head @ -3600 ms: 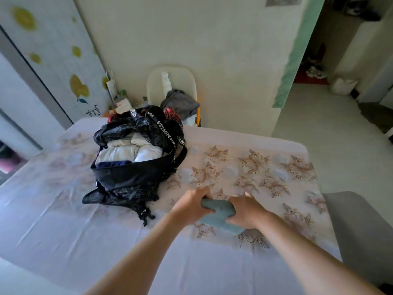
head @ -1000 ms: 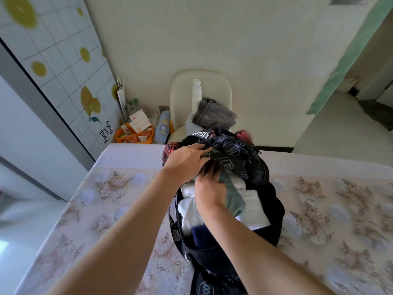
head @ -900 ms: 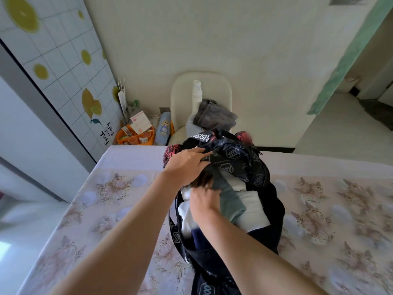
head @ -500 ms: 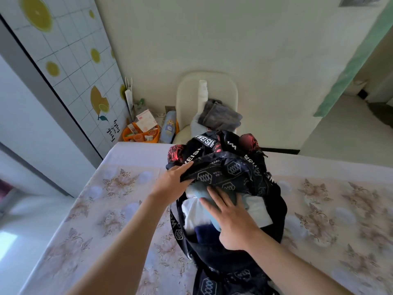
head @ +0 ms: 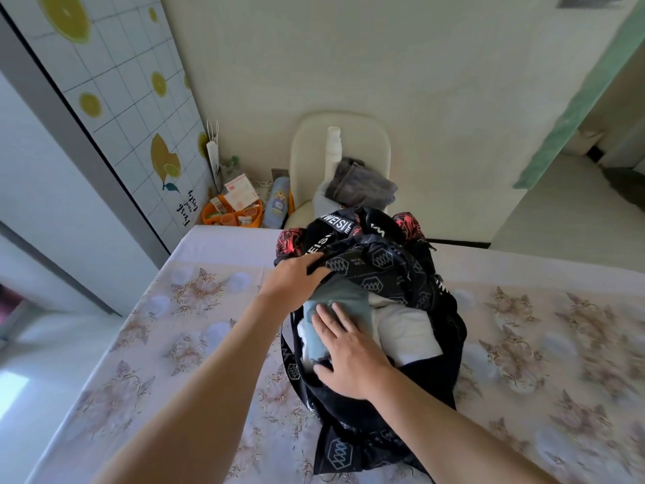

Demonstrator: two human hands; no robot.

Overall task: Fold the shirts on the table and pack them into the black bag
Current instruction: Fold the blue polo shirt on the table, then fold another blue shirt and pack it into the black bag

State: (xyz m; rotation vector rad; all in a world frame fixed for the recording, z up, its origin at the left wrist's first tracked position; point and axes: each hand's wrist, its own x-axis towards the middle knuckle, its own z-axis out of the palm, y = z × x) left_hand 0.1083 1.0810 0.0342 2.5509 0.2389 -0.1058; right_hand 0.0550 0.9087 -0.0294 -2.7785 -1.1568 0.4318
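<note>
The teal shirt (head: 343, 302) is off the counter's (head: 195, 330) near edge and now sits in the black bag (head: 384, 267). The right grip (head: 349, 358) presses it flat; the left grip (head: 296, 277) holds the flap.

Shirts (head: 352, 305) in bag (head: 380, 267) on table (head: 174, 344)

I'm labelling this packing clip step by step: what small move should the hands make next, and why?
Probably push the teal shirt deeper with the right hand. That hand lies flat on the shirt, which sits at the mouth of the black bag on top of the white clothes, not yet tucked down. The left hand holds the bag's flap back, so the opening is free.
</note>
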